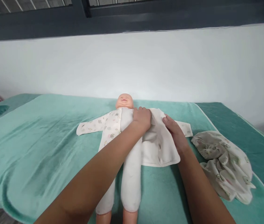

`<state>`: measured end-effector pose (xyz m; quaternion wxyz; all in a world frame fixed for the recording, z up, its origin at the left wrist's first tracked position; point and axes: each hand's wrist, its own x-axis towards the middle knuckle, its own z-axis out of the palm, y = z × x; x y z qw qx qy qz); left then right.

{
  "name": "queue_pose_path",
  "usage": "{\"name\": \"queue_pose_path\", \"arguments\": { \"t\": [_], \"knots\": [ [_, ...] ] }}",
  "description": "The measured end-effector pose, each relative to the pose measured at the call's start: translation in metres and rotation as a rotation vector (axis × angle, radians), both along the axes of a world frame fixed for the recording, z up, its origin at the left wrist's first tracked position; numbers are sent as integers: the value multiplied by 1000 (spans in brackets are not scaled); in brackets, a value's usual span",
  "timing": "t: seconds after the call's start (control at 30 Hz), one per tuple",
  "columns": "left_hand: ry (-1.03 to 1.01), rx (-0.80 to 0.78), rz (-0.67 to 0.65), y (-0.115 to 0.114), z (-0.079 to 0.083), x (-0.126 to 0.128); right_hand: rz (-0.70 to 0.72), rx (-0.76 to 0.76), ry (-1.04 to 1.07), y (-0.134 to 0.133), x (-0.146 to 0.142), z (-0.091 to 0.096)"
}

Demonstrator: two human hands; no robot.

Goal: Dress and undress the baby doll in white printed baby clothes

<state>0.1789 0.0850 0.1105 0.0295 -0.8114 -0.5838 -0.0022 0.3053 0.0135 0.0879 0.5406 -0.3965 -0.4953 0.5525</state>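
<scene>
The doll (131, 174) lies face up on the blanket (40, 140), its printed top (110, 126) closed on one side and spread open on the other, white lining up. The left hand (142, 118) rests on its chest, fingers curled together (whether they pinch cloth I cannot tell). The right hand (174, 133) lies flat on the open flap, fingers straight.

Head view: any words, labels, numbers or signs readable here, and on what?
None readable. The garment on the doll and the loose cloth carry only small printed figures, too small to show any letters. No label shows on the blanket.
</scene>
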Motion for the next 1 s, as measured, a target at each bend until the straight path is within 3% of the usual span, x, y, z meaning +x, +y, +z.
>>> {"name": "queue_pose_path", "arguments": {
  "t": [0.13, 0.3, 0.37, 0.53, 0.67, 0.77, 1.0],
  "knots": [
    [-159, 25, -26, -10, 12, -35, 318, -18, 120, -3, -7, -2],
    [-823, -61, 26, -34, 24, -70, 598, 42, 130, -18, -21, -1],
    [-935, -139, -16, -44, 28, -78, 634, 52, 105, -21, -25, 0],
    [-900, -215, -75, -56, 30, -83, 567, 126, -54, -24, -27, 3],
    [-971, -60, -5, -51, 22, -80, 415, 147, -559, -37, -22, 4],
    [-1098, -13, 79, -47, 18, -80, 376, 237, -874, -53, -23, -1],
    [-1255, -51, 162, -45, 15, -81, 379, 465, -1041, -62, -31, 1]
  ]
}}
